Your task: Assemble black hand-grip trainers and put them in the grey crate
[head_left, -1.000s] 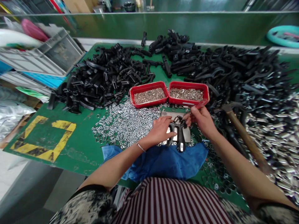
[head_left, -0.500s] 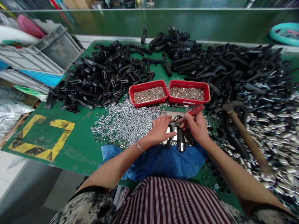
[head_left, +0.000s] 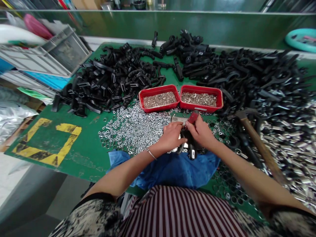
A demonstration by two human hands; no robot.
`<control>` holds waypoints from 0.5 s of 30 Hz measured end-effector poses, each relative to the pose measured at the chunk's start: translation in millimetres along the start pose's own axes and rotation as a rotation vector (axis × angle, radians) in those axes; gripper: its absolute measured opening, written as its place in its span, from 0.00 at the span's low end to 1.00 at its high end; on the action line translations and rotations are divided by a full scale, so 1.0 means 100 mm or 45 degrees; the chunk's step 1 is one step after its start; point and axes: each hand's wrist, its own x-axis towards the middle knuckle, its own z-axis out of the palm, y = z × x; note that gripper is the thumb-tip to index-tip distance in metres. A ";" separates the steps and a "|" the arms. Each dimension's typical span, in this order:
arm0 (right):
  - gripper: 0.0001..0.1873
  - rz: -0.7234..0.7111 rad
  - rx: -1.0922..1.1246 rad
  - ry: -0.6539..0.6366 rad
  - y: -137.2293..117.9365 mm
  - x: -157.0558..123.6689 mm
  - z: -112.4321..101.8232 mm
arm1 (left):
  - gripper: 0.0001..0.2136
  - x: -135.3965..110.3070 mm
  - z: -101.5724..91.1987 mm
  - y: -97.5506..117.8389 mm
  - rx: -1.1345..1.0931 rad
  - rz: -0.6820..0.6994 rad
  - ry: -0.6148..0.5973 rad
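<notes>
My left hand [head_left: 171,136] presses down on a black plastic handle piece [head_left: 190,149] that lies on a small metal plate [head_left: 178,120] at the near middle of the green table [head_left: 81,148]. My right hand [head_left: 201,131] is closed round a red-handled tool [head_left: 193,117], held upright with its tip down on the black piece between both hands. The upper part of the black piece is hidden under my fingers. A blue cloth [head_left: 172,169] lies just below the plate.
Two red trays [head_left: 159,98] [head_left: 201,98] of small metal parts stand behind my hands. Silver washers [head_left: 130,128] spread to the left. Black plastic parts are heaped at back left [head_left: 111,79] and right [head_left: 247,75]. A hammer [head_left: 256,141] lies right. Grey crates [head_left: 49,54] stand left.
My right hand has swung the red-handled tool from lying sideways to upright and moved in over the black piece. My left hand has stayed on the piece.
</notes>
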 end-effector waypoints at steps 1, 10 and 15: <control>0.17 -0.001 0.137 0.044 -0.08 0.00 0.01 | 0.26 0.00 0.00 0.01 0.016 0.005 0.001; 0.15 0.214 0.889 0.101 0.15 -0.11 -0.51 | 0.24 0.09 -0.02 -0.04 0.025 0.013 -0.014; 0.24 0.540 -0.359 -0.168 0.74 -0.40 -0.88 | 0.13 0.28 0.06 -0.05 0.074 -0.072 0.174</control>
